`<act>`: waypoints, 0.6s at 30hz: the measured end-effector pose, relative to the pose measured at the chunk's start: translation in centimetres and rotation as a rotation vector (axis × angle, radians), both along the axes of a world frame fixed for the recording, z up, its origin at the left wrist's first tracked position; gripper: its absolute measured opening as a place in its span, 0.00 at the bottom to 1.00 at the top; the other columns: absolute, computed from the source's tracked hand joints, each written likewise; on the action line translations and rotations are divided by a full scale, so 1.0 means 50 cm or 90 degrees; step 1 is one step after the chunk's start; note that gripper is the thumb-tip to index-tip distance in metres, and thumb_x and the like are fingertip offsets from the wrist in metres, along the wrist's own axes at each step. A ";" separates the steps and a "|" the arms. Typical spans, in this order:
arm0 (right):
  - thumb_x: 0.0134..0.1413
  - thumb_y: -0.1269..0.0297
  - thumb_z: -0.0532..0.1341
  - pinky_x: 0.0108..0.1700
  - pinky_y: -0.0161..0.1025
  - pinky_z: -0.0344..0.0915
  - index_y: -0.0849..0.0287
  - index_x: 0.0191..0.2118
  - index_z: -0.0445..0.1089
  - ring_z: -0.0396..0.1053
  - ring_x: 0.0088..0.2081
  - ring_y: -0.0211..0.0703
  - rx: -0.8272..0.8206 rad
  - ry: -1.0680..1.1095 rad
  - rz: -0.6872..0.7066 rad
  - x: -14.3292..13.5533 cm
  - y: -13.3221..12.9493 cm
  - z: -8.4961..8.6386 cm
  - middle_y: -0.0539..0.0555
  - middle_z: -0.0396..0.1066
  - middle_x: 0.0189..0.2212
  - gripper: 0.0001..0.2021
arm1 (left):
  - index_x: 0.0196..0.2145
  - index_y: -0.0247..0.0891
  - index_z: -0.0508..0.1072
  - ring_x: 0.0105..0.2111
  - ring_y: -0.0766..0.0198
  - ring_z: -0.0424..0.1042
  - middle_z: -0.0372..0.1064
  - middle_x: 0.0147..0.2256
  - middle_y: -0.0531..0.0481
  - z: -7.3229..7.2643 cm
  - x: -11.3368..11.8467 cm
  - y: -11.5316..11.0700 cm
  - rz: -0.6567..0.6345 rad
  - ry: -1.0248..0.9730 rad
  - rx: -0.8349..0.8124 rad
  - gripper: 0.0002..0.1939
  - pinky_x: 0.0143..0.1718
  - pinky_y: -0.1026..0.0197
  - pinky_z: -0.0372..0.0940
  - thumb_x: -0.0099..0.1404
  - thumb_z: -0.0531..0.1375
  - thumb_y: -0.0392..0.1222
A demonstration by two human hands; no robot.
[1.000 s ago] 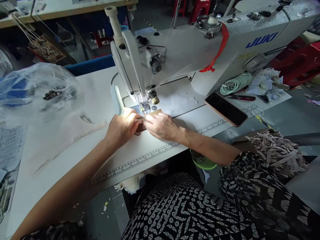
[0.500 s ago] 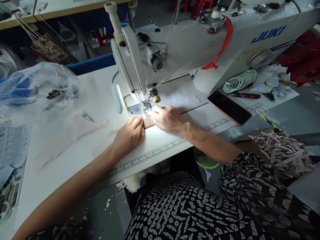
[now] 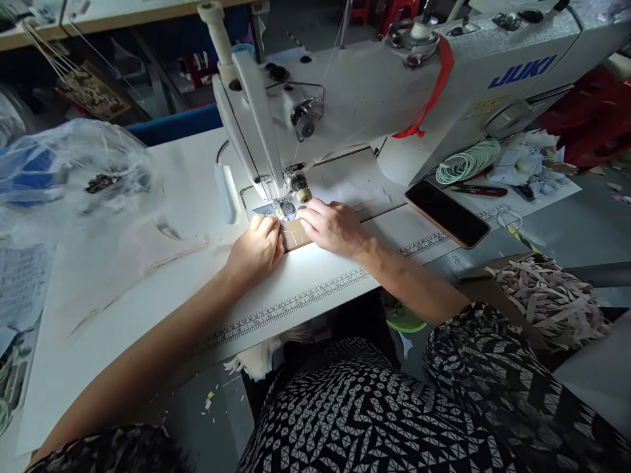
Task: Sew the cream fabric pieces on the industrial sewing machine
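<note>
There are two hands and one brown piece. The brown piece (image 3: 297,234) lies on the white surface (image 3: 187,315), right in front of the needle foot (image 3: 282,209) of one big sewing machine (image 3: 355,98). Its long side seems to go from left to right, and the right end tips a bit away from the person (both ends are under the hands, so I can't see its whole shape). It lies flat and points at no one.

The left hand (image 3: 254,246) has its fingers bent over the left end of the piece. The right hand (image 3: 331,228) has its finger tips at the right end. For each grip, I can't tell if it pinches the piece or just presses on it.

One small lamp (image 3: 225,194) stands to the left of the needle. Farther left there is one pink cloth (image 3: 128,272) and one clear bag (image 3: 83,177). On the right I count one phone (image 3: 447,213), one coil of green cord (image 3: 467,161) and one red cutter (image 3: 478,190). One red ribbon (image 3: 436,89) hangs on the machine. One ruler (image 3: 296,305) is marked near the front edge. One heap of strips (image 3: 547,295) sits low on the right, too many to count.
</note>
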State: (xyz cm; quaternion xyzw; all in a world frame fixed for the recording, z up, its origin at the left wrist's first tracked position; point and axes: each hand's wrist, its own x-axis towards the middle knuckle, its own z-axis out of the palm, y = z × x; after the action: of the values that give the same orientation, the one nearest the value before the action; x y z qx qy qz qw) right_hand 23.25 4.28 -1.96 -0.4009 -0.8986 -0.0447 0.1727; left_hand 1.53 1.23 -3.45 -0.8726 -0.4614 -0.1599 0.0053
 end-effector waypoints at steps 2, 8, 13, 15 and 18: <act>0.70 0.69 0.49 0.36 0.42 0.55 0.62 0.40 0.76 0.61 0.30 0.41 0.003 -0.006 -0.001 0.000 0.000 0.000 0.58 0.74 0.37 0.17 | 0.55 0.36 0.74 0.52 0.45 0.71 0.73 0.49 0.36 0.003 0.002 0.000 0.006 -0.009 -0.022 0.22 0.55 0.44 0.69 0.74 0.46 0.42; 0.70 0.69 0.49 0.37 0.42 0.56 0.62 0.40 0.76 0.63 0.31 0.41 -0.042 -0.010 -0.009 -0.002 -0.003 -0.002 0.58 0.74 0.38 0.17 | 0.55 0.36 0.74 0.51 0.45 0.72 0.74 0.49 0.35 0.007 0.002 0.002 0.000 -0.009 -0.028 0.22 0.56 0.43 0.68 0.73 0.45 0.42; 0.72 0.65 0.52 0.35 0.39 0.55 0.62 0.44 0.76 0.67 0.34 0.41 -0.148 0.088 -0.070 -0.005 0.009 0.022 0.58 0.76 0.42 0.14 | 0.51 0.30 0.74 0.48 0.44 0.73 0.74 0.48 0.30 0.008 0.001 0.002 -0.016 0.041 0.016 0.22 0.51 0.42 0.71 0.73 0.45 0.40; 0.72 0.63 0.54 0.35 0.39 0.55 0.62 0.44 0.75 0.68 0.35 0.42 -0.185 0.114 -0.085 -0.008 0.022 0.035 0.57 0.76 0.39 0.13 | 0.50 0.31 0.75 0.48 0.45 0.73 0.74 0.48 0.31 0.008 0.001 0.003 -0.020 0.043 0.013 0.21 0.51 0.42 0.71 0.73 0.45 0.40; 0.72 0.60 0.57 0.36 0.38 0.55 0.62 0.42 0.74 0.70 0.36 0.44 -0.218 0.138 -0.096 -0.016 0.044 0.044 0.56 0.77 0.36 0.12 | 0.51 0.35 0.74 0.49 0.44 0.73 0.75 0.47 0.33 0.005 0.000 0.007 -0.029 0.033 -0.004 0.22 0.51 0.41 0.70 0.73 0.43 0.41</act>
State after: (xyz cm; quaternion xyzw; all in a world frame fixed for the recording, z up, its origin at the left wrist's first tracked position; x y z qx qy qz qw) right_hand 22.46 6.49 0.24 -0.4930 -0.8366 0.1392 0.1940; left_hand 1.51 1.57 -3.18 -0.8866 -0.4419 -0.1360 0.0107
